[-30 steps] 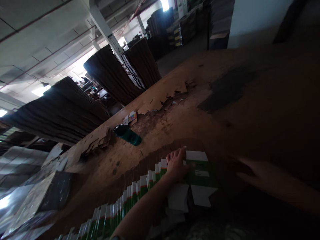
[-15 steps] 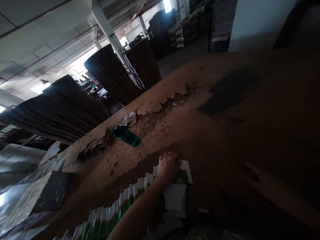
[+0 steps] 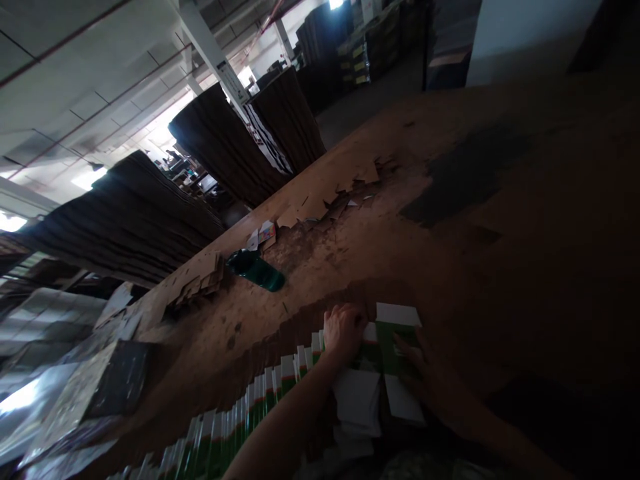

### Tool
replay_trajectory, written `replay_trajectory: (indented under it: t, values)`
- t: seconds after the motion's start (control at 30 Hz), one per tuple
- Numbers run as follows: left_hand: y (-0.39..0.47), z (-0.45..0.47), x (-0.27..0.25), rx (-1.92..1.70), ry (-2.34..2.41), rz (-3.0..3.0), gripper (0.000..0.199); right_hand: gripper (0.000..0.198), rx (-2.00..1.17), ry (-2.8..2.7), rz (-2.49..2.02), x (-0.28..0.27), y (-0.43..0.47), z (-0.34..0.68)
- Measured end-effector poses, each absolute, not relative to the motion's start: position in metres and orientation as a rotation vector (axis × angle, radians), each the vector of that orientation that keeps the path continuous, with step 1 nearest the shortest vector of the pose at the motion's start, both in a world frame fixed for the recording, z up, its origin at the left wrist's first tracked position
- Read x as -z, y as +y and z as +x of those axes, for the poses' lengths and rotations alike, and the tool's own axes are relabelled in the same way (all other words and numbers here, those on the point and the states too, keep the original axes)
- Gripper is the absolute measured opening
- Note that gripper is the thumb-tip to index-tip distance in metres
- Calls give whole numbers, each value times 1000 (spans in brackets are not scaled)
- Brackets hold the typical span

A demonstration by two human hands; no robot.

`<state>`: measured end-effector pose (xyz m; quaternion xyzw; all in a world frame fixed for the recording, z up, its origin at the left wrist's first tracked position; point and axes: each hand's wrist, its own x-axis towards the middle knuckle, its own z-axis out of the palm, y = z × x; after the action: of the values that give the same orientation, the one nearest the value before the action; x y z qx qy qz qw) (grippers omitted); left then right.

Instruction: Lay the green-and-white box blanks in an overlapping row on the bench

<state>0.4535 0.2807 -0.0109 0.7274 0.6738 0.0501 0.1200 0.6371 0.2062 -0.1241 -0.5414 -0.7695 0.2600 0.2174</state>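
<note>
My left hand (image 3: 344,331) has its fingers curled over the end of a long row of flat green and white cartons (image 3: 260,400), which lean overlapping one another. Just to its right, my right hand (image 3: 425,367) grips a green and white carton (image 3: 395,337) by its right side, fingers across the green panel and end flaps sticking out above and below. White carton flaps (image 3: 357,400) lie below my left hand, between my forearms. The dim light hides parts of my right fingers.
A dark green bottle-like container (image 3: 256,270) lies on the brown table (image 3: 325,257). Torn cardboard (image 3: 320,207) and a stack of cardboard pieces (image 3: 197,280) line the far edge. Tall dark stacks (image 3: 120,213) stand beyond; a wrapped block (image 3: 105,383) is at left.
My right hand has come in from the right to beside my left hand, with a carton now at its fingers. My left hand stays on the row's end. The view shifted slightly.
</note>
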Motion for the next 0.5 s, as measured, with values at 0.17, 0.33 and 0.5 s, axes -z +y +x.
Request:
replay_trajectory:
  t: [0.17, 0.33, 0.5]
  values:
    - [279, 453, 9, -75, 1926, 2183, 13, 59, -679, -2173, -1493, 116, 206, 639]
    - [273, 454, 9, -60, 1883, 2256, 14, 56, -647, -2213, -1479, 109, 211, 640]
    - [272, 456, 15, 6, 1719, 2387, 61, 46, -600, -2334, -1415, 98, 233, 663]
